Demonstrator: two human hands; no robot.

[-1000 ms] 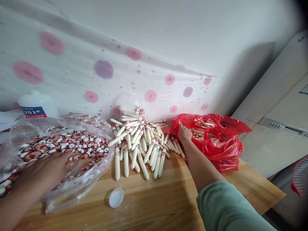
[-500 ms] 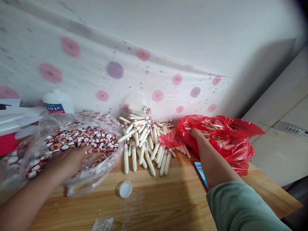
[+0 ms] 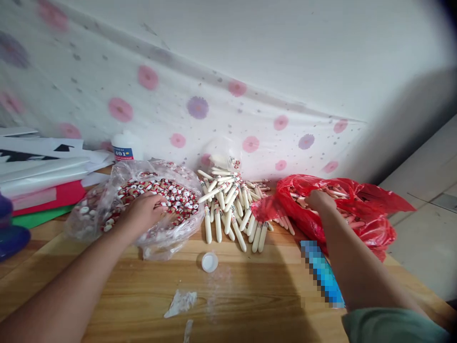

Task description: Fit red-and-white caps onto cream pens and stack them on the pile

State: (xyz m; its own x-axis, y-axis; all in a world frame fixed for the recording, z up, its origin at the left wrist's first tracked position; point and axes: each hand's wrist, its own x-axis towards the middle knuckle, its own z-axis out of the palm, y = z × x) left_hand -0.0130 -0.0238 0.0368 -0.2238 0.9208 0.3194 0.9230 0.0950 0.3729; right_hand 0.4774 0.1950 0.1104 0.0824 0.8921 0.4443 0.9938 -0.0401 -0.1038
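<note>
My left hand [image 3: 148,209] rests over small red, white and brown figures [image 3: 174,193] heaped in a clear plastic bag [image 3: 162,247]. Its fingers are curled together at the heap, and what they hold, if anything, is too small to make out. At the right, my right hand [image 3: 320,200] reaches into a red plastic bag [image 3: 383,238] of pink pens [image 3: 337,191]. That hand's fingertips are hidden among the pens and folds of the bag. Between the two bags lies a pile of cream multicolour pens [image 3: 228,207], several with their rounded ends towards me.
A white bottle cap [image 3: 209,262] and a crumpled plastic scrap [image 3: 181,302] lie on the wooden table [image 3: 143,305]. A pixelated blue phone [image 3: 321,274] is beside my right forearm. Behind stands a white bottle [image 3: 124,145]; papers [image 3: 43,166] and a purple object [image 3: 12,238] are left.
My view has turned left, so things appear further right. My left hand has risen from deep in the figures to the top of the heap. My right hand remains in the red bag.
</note>
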